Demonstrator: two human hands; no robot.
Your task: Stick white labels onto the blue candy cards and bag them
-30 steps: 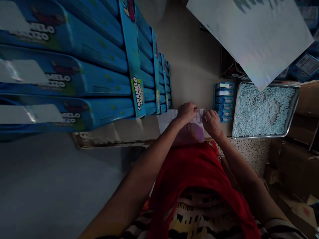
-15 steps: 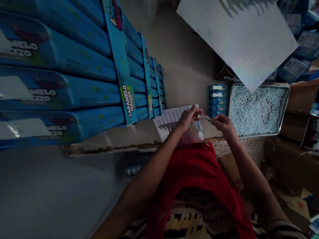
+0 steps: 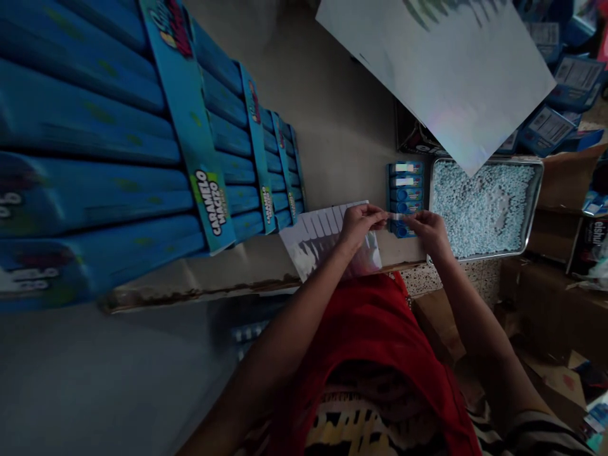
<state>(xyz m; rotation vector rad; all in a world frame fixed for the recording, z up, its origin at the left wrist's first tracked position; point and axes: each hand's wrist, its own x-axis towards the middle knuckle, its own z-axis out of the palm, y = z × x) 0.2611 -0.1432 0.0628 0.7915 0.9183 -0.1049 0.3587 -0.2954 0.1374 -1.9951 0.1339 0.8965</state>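
Between my two hands a small pale strip (image 3: pixel 395 216) is stretched level. My left hand (image 3: pixel 360 223) pinches its left end, above a white sheet of stickers (image 3: pixel 313 244) at the table's front edge. The other end is pinched by my right hand (image 3: pixel 429 231), near the left rim of the metal tray. Just behind the strip stands a short row of small blue boxes (image 3: pixel 405 195), two of them with white labels on their ends.
Large stacked blue packs (image 3: pixel 95 126) fill the left. A metal tray (image 3: pixel 534 209) of pale blue pellets lies at the right. Behind it a big white sheet (image 3: pixel 441 76) overhangs a dark box. Cardboard boxes (image 3: pixel 536 297) and more blue boxes (image 3: pixel 577 76) are at far right.
The strip has been drawn level between both hands and now lies in front of the blue boxes. The whole view has shifted slightly, with the big packs looming nearer.
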